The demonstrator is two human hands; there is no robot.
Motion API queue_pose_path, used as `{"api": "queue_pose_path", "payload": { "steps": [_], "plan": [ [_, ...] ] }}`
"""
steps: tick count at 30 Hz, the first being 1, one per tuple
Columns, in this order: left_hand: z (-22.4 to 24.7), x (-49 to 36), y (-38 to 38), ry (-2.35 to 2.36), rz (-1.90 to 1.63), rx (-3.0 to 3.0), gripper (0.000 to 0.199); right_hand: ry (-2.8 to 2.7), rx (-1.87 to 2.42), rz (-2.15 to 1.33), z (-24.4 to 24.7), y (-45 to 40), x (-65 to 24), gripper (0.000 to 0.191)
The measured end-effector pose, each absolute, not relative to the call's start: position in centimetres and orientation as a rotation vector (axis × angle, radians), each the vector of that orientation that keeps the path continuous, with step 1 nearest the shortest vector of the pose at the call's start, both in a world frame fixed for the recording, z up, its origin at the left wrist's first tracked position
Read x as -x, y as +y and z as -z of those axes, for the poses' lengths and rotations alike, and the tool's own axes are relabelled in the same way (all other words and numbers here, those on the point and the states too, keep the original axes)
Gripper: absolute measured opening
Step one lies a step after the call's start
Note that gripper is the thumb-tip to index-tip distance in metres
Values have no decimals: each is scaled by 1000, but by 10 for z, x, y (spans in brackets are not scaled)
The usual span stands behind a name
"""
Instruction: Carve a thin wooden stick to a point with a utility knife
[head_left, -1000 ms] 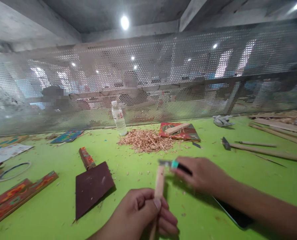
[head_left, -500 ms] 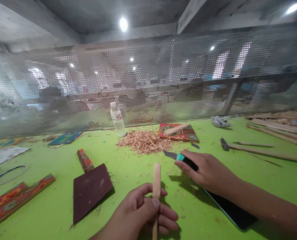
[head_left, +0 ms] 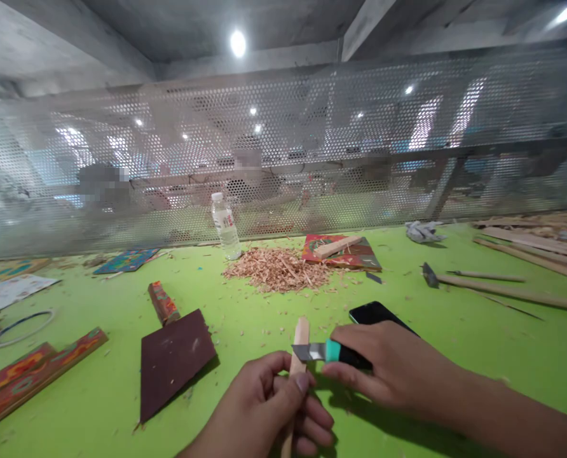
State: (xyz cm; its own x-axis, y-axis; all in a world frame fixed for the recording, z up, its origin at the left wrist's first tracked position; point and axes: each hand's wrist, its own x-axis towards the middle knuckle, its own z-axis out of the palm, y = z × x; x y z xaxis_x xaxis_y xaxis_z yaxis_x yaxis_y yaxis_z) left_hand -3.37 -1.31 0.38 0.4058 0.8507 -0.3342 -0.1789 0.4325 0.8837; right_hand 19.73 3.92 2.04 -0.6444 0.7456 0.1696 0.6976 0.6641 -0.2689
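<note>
My left hand [head_left: 276, 404] grips a narrow strip of wood [head_left: 301, 331] upright, thumb on its face and fingers behind it. Its lower end runs down past my palm. In my right hand [head_left: 383, 362] is a utility knife [head_left: 334, 351] with a black and teal handle. The knife's blade lies across the wood strip, just above my left thumb. Partly covered by my right hand, a dark phone [head_left: 376, 313] rests on the green table [head_left: 255, 324]. Beyond my hands is a heap of wood shavings [head_left: 276, 268].
Sandpaper [head_left: 176, 362] and painted wood strips [head_left: 40, 375] lie on the left, near a white ring [head_left: 21, 327]. A water bottle [head_left: 225, 228] stands by the perforated screen [head_left: 293, 159]. On the right are a hammer [head_left: 493, 286], crumpled paper [head_left: 423, 231] and wood pieces [head_left: 536, 240].
My right hand has moved left and down, bringing the knife blade from above the table onto the wood strip. More of the phone's far end shows. My left hand keeps its hold.
</note>
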Motion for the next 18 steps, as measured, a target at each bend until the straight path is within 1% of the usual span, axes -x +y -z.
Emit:
{"api": "queue_pose_path", "payload": {
  "steps": [4, 8, 12, 14, 16, 18],
  "plan": [
    [-3, 33, -14, 941, -772, -954, 71, -2608, 1151, -242, -17, 28, -189, 53],
    [-3, 32, -17, 949, -816, -941, 67, -2581, 1124, -200, -11, 32, -191, 49],
    [0, 32, -20, 937, -772, -929, 66, -2412, 1373, -73, -11, 59, -213, 57],
    [0, 32, -20, 944, -779, -874, 68, -2322, 1445, 4, -15, 71, -224, 58],
    [-1, 32, -18, 956, -811, -831, 70, -2270, 1449, 35, -21, 73, -227, 57],
    [-2, 31, -16, 954, -838, -829, 72, -2281, 1387, -10, -25, 67, -223, 55]
  ]
}}
